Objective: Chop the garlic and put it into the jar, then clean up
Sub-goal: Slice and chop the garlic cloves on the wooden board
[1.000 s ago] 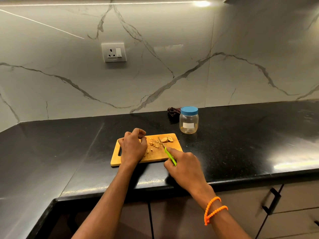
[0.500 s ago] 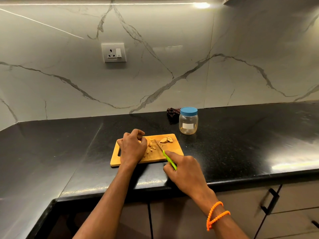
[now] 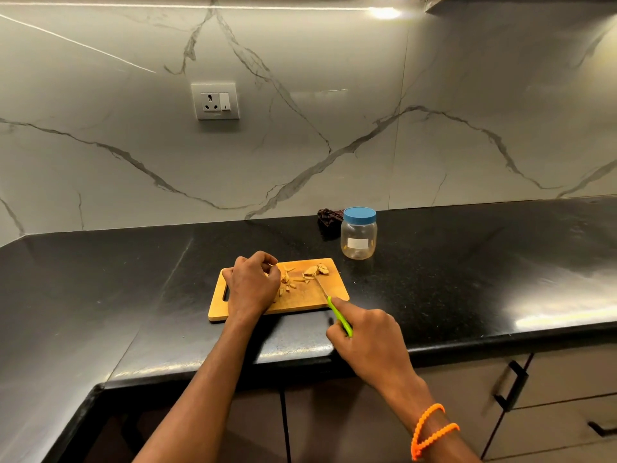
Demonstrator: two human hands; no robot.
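Garlic pieces scattered on one wooden cutting board between the hands, left hand curled, fingertips on the pieces, right hand gripping one green-handled knife, one lidded jar behind on the black bench

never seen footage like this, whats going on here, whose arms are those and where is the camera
There is no machine here. The camera is worn on a person's head and looks forward and down, so the two arms reaching in from the bottom are that person's own.

They stand at a black countertop under a marble wall. On it lies a wooden cutting board with pieces of garlic scattered on it. Behind the board stands a clear jar with its blue lid on, and it looks empty. A dark object behind the jar is too unclear to name.

The right hand, with orange bands at the wrist, grips a knife by its green handle, the blade reaching over the board. The left hand rests curled on the board beside the garlic; whether it holds a piece is hidden.
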